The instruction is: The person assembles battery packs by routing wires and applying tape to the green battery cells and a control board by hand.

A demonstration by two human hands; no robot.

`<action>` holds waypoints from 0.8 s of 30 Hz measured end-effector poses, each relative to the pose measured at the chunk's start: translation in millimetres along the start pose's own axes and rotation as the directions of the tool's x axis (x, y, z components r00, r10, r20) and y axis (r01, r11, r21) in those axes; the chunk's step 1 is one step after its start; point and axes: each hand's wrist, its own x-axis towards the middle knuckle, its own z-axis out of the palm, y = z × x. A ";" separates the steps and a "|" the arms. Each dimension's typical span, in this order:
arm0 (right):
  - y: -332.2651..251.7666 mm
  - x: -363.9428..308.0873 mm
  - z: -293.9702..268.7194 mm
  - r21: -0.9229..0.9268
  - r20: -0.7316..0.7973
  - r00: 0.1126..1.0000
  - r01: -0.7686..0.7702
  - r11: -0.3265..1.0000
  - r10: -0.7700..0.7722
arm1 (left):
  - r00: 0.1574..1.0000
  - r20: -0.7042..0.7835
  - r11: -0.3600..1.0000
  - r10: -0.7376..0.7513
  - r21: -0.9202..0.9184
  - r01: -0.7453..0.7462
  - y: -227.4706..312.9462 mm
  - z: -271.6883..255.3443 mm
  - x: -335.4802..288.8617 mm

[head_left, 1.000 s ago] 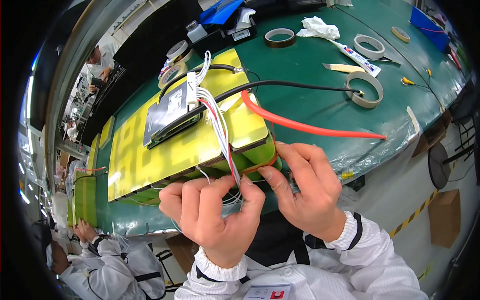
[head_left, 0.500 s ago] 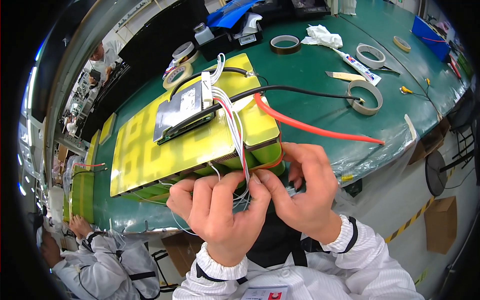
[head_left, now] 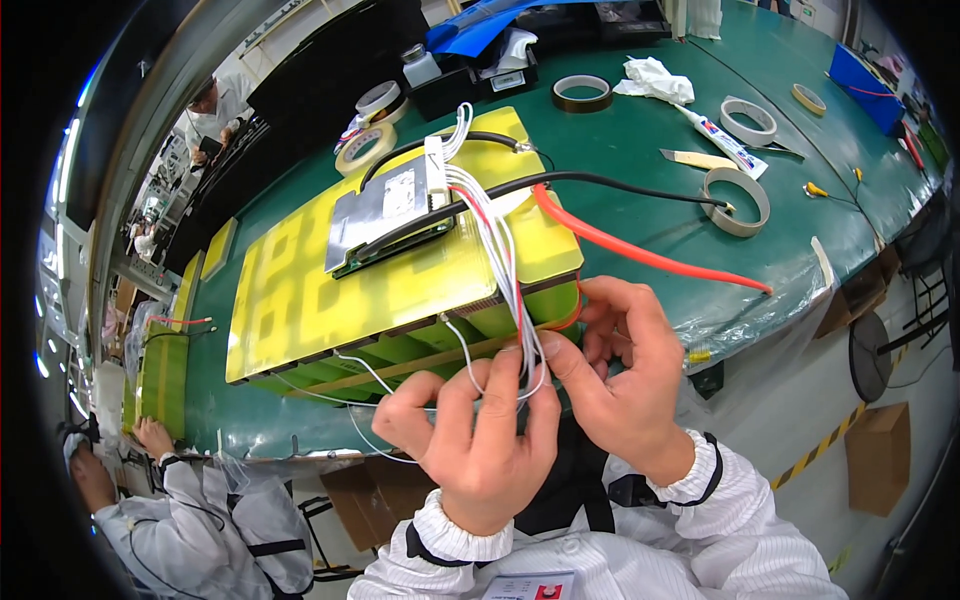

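A large battery pack (head_left: 290,270) with a yellow top sheet and green cells lies on the bench. On top sits a flat circuit board (head_left: 380,212) with a white plug, from which a bundle of thin white wires (head_left: 506,262), with a red one, runs down over the near edge. My left hand (head_left: 480,455) pinches that bundle by the pack's near side. Beside it my right hand (head_left: 632,385) is closed at the near right corner, its thumb against the wires; what its curled fingers hold is hidden. A tan strip (head_left: 400,372) runs along the pack's side.
A thick red cable (head_left: 655,255) and a black cable (head_left: 610,183) stretch right from the pack. Tape rolls (head_left: 737,203), a glue tube (head_left: 722,142), a knife (head_left: 697,159) and crumpled tissue (head_left: 655,80) lie beyond. At left, a co-worker's hand (head_left: 153,437) touches another pack.
The pack appears slightly further right in the picture. My left hand has shifted right along with the wires, and its fingers have moved down off the pack's side, showing more of the tan strip.
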 end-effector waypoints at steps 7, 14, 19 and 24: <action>2.3 -0.9 1.7 0.030 0.016 1.000 -0.002 1.000 0.001 | 0.994 0.082 0.991 0.067 0.106 -0.076 6.7 -8.9 -1.0; 1.5 1.3 -2.2 0.132 0.048 0.998 -0.051 0.990 0.045 | 0.983 0.159 0.982 0.087 0.153 -0.112 9.8 -12.3 -5.2; -1.5 3.1 -0.4 0.108 0.082 0.996 -0.056 0.993 0.047 | 0.983 0.178 0.993 0.036 0.104 -0.055 5.4 -16.4 -11.8; -4.1 -0.7 -0.9 0.134 0.043 0.996 -0.077 0.988 0.072 | 0.986 0.164 0.999 -0.024 0.050 0.016 3.0 -25.1 -11.7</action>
